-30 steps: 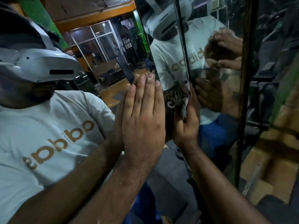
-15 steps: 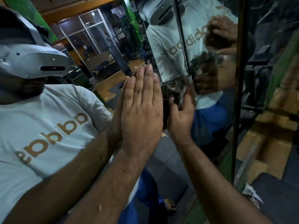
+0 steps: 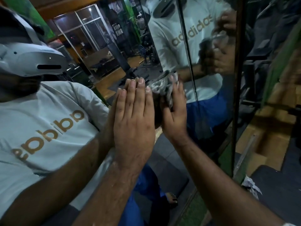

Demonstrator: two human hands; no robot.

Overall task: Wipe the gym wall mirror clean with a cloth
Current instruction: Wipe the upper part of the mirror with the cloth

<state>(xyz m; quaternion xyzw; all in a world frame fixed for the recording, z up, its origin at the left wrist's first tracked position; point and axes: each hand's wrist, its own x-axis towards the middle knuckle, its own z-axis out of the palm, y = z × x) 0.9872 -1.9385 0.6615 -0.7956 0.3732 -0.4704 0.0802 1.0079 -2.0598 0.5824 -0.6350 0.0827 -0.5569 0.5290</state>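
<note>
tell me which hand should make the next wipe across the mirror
Right. The right hand already grips the cloth against the mirror, while the left hand lies flat on the glass, fingers straight, holding nothing.

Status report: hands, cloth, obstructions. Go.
Left hand flat on mirror, fingers straight. Right hand grips cloth against the glass. Nothing in the way.
</note>
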